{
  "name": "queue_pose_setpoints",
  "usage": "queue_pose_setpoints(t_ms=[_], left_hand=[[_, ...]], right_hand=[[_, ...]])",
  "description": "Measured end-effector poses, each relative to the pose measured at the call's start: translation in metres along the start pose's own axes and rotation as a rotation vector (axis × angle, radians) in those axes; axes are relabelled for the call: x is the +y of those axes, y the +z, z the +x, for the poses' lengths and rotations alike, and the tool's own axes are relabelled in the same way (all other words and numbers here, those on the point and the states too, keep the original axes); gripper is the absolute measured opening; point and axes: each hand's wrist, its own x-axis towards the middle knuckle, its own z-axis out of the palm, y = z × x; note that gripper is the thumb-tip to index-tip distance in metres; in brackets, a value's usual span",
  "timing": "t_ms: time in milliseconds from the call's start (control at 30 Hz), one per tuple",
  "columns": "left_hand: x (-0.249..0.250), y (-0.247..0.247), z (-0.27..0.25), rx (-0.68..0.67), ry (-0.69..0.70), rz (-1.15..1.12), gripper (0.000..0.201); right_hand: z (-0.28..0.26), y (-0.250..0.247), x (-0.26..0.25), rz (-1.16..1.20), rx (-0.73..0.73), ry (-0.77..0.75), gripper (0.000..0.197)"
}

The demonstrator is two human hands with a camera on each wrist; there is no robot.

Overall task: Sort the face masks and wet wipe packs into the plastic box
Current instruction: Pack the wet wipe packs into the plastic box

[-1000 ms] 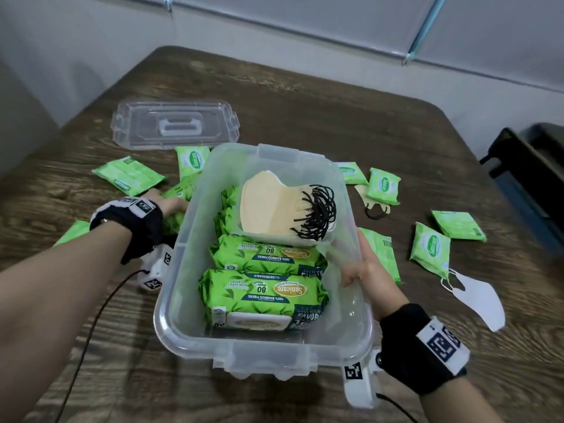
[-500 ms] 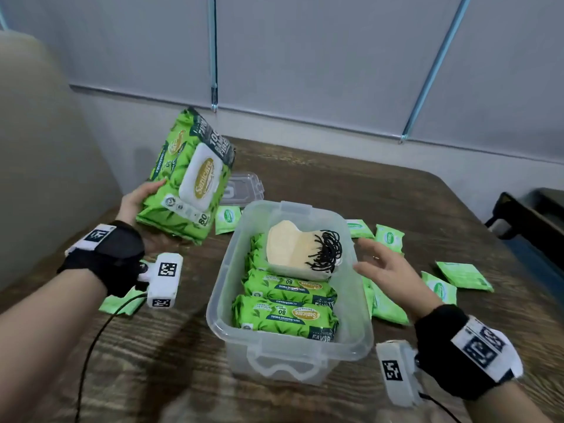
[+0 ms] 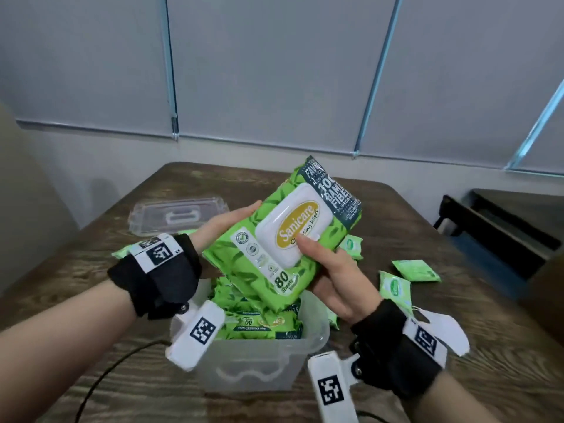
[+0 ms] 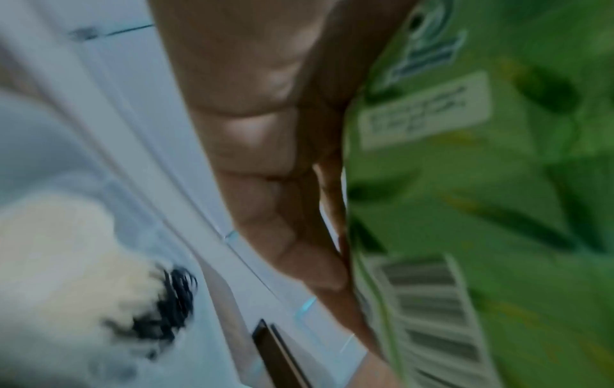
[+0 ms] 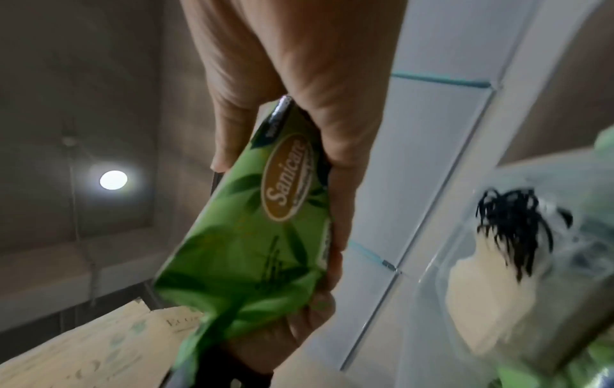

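Note:
A large green wet wipe pack [image 3: 283, 236] with a white lid hangs tilted over the clear plastic box [image 3: 253, 364]. My right hand [image 3: 329, 279] grips its lower right side, thumb on the white lid and fingers behind it. My left hand [image 3: 225, 221] lies along the pack's left edge, with straight fingers [image 4: 265, 162] flat on the pack's back [image 4: 482, 210]. More wipe packs [image 3: 262, 323] lie inside the box. A stack of beige masks [image 5: 492, 302] with black loops also rests in it, hidden behind the held pack in the head view.
The box's clear lid [image 3: 180, 216] lies at the far left of the wooden table [image 3: 476, 389]. Small green sachets [image 3: 415, 270] and a white mask [image 3: 448, 331] lie to the right of the box, with more sachets [image 3: 128, 251] on the left. A dark bench [image 3: 503, 227] stands beyond the right edge.
The large pack has travelled from the left side to above the box. My right hand has left the box's side and taken hold of the pack.

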Motion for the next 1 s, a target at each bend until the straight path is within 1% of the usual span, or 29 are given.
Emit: queue_pose_setpoints(t_ms=[33,67,133,200,233,267,333,400,433,500,533,600,667,700,767,800,867,900,933,967,1000], left_hand=[[0.002,-0.001,0.002,-0.071,-0.047,0.042,0.073],[0.003,-0.002,0.007,-0.102,-0.083,0.081,0.071],[0.004,0.001,0.017,-0.081,-0.120,0.258,0.064],[0.001,0.006,0.026,-0.008,-0.134,0.404,0.052],[-0.001,0.006,0.028,0.011,-0.143,0.448,0.050],[-0.005,0.004,0.030,0.013,-0.156,0.509,0.054],[-0.009,-0.003,0.032,-0.003,-0.204,0.693,0.060],[-0.013,-0.014,0.033,-0.033,-0.284,0.827,0.053],[-0.013,-0.017,0.034,-0.046,-0.337,0.873,0.052],[-0.016,-0.023,0.039,-0.038,-0.425,0.979,0.062],[-0.017,-0.027,0.044,-0.033,-0.457,1.010,0.066],[-0.013,-0.028,0.054,-0.036,-0.503,1.074,0.072],[-0.004,-0.027,0.065,-0.096,-0.556,1.151,0.081],[0.000,-0.027,0.070,-0.116,-0.594,1.168,0.081],[0.005,-0.028,0.074,-0.172,-0.682,1.193,0.074],[0.005,-0.030,0.076,-0.207,-0.726,1.212,0.070],[0.000,-0.035,0.077,-0.295,-0.824,1.285,0.072],[-0.006,-0.038,0.078,-0.356,-0.877,1.312,0.072],[-0.013,-0.037,0.078,-0.423,-0.941,1.322,0.069],[-0.021,-0.038,0.079,-0.470,-0.975,1.311,0.064],[-0.030,-0.035,0.080,-0.481,-1.003,1.304,0.060]], right_hand=[[-0.003,-0.003,-0.002,-0.043,0.028,-0.015,0.069],[-0.005,-0.005,-0.004,-0.096,0.048,-0.023,0.064],[-0.008,-0.006,-0.006,-0.188,0.071,-0.038,0.052],[-0.009,-0.010,-0.004,-0.264,0.079,-0.021,0.047],[-0.010,-0.015,-0.002,-0.309,0.075,0.002,0.047],[-0.012,-0.021,-0.002,-0.379,0.066,0.027,0.049],[-0.017,-0.039,-0.002,-0.596,0.073,0.045,0.050],[-0.024,-0.064,0.002,-0.811,0.167,0.091,0.052],[-0.027,-0.076,0.007,-0.865,0.236,0.133,0.055],[-0.032,-0.094,0.021,-0.864,0.331,0.210,0.060],[-0.035,-0.097,0.029,-0.835,0.345,0.233,0.061],[-0.037,-0.097,0.047,-0.778,0.336,0.270,0.063],[-0.037,-0.092,0.059,-0.723,0.319,0.272,0.068],[-0.036,-0.088,0.063,-0.696,0.306,0.267,0.068],[-0.034,-0.082,0.067,-0.660,0.265,0.256,0.067],[-0.034,-0.078,0.069,-0.664,0.232,0.242,0.064],[-0.034,-0.070,0.076,-0.730,0.190,0.191,0.051],[-0.034,-0.067,0.080,-0.760,0.207,0.158,0.046],[-0.034,-0.065,0.084,-0.768,0.233,0.129,0.044],[-0.033,-0.064,0.088,-0.764,0.255,0.115,0.042],[-0.033,-0.064,0.089,-0.759,0.262,0.101,0.041]])
